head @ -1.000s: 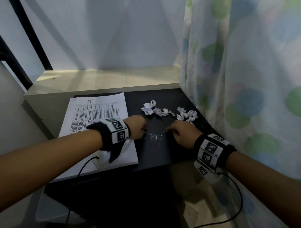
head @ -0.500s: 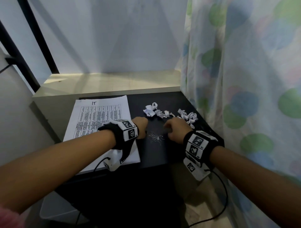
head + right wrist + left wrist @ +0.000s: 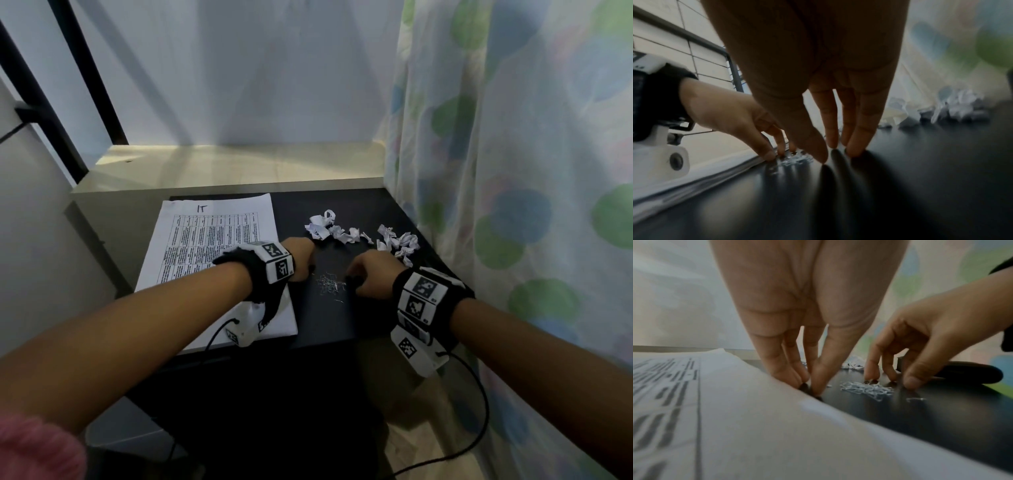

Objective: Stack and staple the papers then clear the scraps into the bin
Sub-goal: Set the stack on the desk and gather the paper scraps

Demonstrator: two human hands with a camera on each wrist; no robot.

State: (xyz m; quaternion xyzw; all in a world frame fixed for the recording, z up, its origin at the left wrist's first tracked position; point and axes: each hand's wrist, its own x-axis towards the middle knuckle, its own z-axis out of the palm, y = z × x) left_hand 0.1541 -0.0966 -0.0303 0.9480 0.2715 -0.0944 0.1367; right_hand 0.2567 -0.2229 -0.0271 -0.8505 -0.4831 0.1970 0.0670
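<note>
Papers [image 3: 212, 246] lay stacked at the table's [image 3: 329, 322] left, stapling unverifiable; crumpled scraps [image 3: 363, 234] and loose staples [image 3: 329, 283] remained uncleared, with no bin in view. We judged clearing barely begun. Our left hand [image 3: 301, 255] and right hand [image 3: 371, 274], fingers extended downward and holding nothing, touched the table beside the staples.

Near right part of the papers [image 3: 212, 246] hidden under the left hand [image 3: 301, 257] and its wrist band. Printed table text too small to read. Fingertips of both hands out of sight from the head view. Right wrist view blurred: scraps [image 3: 957, 107] smeared, staples [image 3: 795, 159] mere glints. Table [image 3: 329, 318] near edge lost in shadow.
</note>
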